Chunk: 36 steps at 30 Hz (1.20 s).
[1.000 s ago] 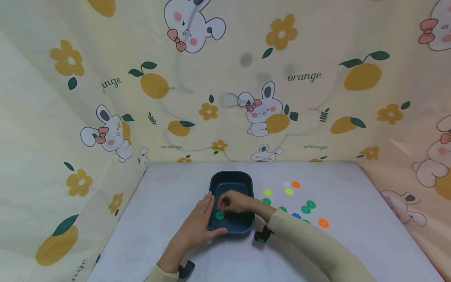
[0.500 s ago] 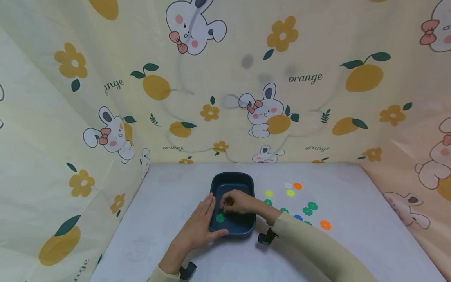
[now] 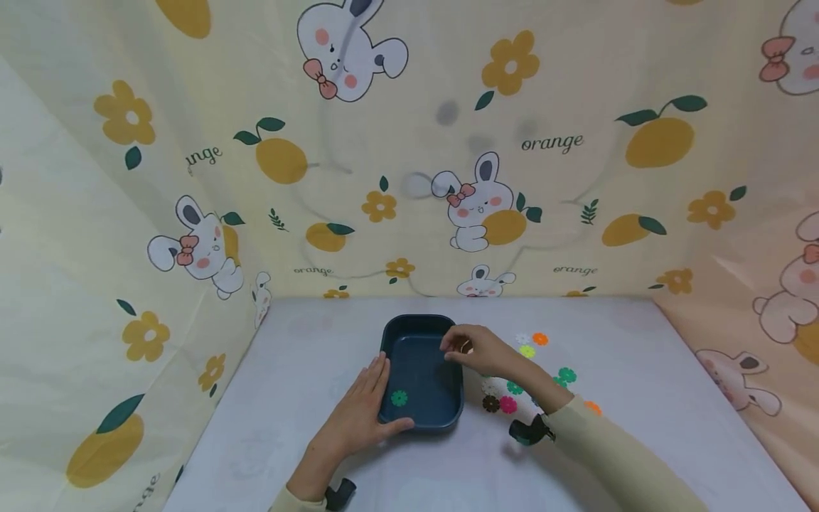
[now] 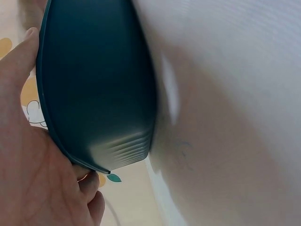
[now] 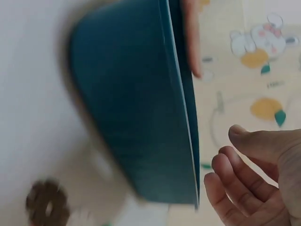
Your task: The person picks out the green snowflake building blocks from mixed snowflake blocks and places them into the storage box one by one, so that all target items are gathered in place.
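Note:
A dark blue rectangular tray (image 3: 422,355) sits on the white table, one green flower-shaped plastic disc (image 3: 399,397) lying on its floor. My left hand (image 3: 355,405) rests against the tray's near left corner, fingers straight along the left side and thumb at the near rim; the left wrist view has this hand (image 4: 42,174) right at the rim. Over the tray's right rim is my right hand (image 3: 480,352), fingers loosely bent. Nothing shows between the thumb and fingers of that hand (image 5: 254,174) in the right wrist view.
Right of the tray lie several flower discs, among them a brown disc (image 3: 490,404), a pink disc (image 3: 508,404), a yellow disc (image 3: 527,351) and an orange disc (image 3: 540,339). The right forearm covers some of them. A patterned cloth (image 3: 384,142) hangs behind the table.
My right hand has risen from inside the tray and moved right to its rim, leaving the green disc on the tray floor. The left hand has stayed in place.

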{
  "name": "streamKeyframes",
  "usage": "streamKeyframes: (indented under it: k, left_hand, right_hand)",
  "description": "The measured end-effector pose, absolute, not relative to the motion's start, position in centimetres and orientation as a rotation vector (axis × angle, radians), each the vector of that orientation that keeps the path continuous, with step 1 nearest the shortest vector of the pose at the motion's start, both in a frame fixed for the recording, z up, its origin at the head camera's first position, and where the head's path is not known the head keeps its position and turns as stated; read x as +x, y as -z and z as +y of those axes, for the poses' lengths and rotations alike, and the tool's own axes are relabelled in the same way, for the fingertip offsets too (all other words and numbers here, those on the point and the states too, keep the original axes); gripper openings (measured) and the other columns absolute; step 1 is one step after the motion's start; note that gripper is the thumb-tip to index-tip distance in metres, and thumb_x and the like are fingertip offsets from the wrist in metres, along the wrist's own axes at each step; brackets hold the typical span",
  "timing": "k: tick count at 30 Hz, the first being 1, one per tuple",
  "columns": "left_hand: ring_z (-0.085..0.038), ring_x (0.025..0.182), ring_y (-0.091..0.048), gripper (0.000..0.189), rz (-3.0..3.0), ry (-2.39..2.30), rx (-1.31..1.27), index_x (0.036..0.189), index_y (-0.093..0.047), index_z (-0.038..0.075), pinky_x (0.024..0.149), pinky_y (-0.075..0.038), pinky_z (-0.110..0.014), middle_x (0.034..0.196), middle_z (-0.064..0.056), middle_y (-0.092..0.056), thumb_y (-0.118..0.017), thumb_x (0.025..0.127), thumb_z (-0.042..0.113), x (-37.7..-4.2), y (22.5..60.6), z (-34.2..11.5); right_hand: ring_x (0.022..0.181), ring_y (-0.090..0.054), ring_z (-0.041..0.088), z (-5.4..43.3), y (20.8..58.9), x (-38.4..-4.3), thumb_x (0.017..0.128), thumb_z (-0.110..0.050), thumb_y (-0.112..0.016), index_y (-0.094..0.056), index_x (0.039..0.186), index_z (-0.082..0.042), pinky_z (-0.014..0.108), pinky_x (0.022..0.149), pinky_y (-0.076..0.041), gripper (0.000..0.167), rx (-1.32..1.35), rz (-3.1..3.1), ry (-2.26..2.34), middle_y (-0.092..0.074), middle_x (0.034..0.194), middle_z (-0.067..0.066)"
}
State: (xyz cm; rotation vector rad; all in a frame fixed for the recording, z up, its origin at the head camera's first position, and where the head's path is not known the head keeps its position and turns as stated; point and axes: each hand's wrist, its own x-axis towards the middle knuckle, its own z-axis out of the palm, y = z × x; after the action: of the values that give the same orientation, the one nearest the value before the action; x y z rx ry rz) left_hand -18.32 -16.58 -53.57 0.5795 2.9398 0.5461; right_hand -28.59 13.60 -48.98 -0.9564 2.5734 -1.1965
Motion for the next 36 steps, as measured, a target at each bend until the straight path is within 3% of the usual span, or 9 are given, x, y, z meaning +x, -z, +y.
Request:
streamKeyframes:
  k: [6, 13, 26, 32, 36]
  left_hand:
    - [-0.023, 0.167, -0.006, 0.121, 2.946, -0.546, 0.583, 0.173, -0.012, 0.006, 0.136, -0.013, -0.046, 0.182, -0.007, -0.002, -0.064, 0.092, 0.079, -18.1, 53.5, -16.6]
    - [-0.023, 0.167, -0.006, 0.121, 2.944, -0.559, 0.590, 0.172, -0.012, 0.005, 0.136, -0.012, -0.045, 0.181, -0.008, -0.003, -0.066, 0.092, 0.077, -18.1, 53.5, -16.5]
    - [-0.024, 0.167, -0.006, 0.121, 2.945, -0.544, 0.593, 0.172, -0.012, 0.005, 0.136, -0.013, -0.045, 0.181, -0.008, -0.002, -0.063, 0.092, 0.080, -18.1, 53.3, -16.6]
    - [-0.023, 0.167, -0.006, 0.120, 2.950, -0.552, 0.603, 0.172, -0.012, 0.005, 0.136, -0.014, -0.046, 0.181, -0.007, -0.002, -0.063, 0.093, 0.079, -18.2, 53.5, -16.5]
    - [-0.024, 0.167, -0.007, 0.120, 2.951, -0.550, 0.598, 0.172, -0.013, 0.005, 0.136, -0.015, -0.046, 0.182, -0.008, -0.003, -0.064, 0.093, 0.079, -18.2, 53.6, -16.5]
  right_hand:
    - [0.089, -0.063, 0.016, 17.4, 50.2, -28.8, 0.099, -0.011, -0.080, -0.074, 0.108, -0.008, 0.027, 0.080, -0.060, 0.011, -0.795, 2.696, 1.173, -0.068, 0.095, -0.003]
    - [0.084, -0.058, 0.018, 20.1, 53.2, -29.2, 0.097, -0.013, -0.082, -0.071, 0.102, -0.011, 0.027, 0.071, -0.053, 0.012, -0.539, 2.733, 1.093, -0.064, 0.089, -0.001]
    - [0.080, -0.055, 0.020, 19.8, 55.3, -29.1, 0.088, -0.025, -0.092, -0.067, 0.099, -0.011, 0.030, 0.066, -0.049, 0.031, -0.360, 2.754, 0.969, -0.058, 0.084, 0.004]
    - [0.083, -0.055, 0.020, 19.2, 55.1, -29.0, 0.088, -0.018, -0.091, -0.063, 0.101, -0.010, 0.032, 0.072, -0.052, 0.032, -0.374, 2.763, 0.971, -0.059, 0.089, 0.004]
    - [0.082, -0.056, 0.020, 19.0, 54.7, -29.0, 0.095, -0.006, -0.080, -0.063, 0.100, -0.010, 0.032, 0.074, -0.054, 0.018, -0.444, 2.758, 1.011, -0.061, 0.089, 0.002]
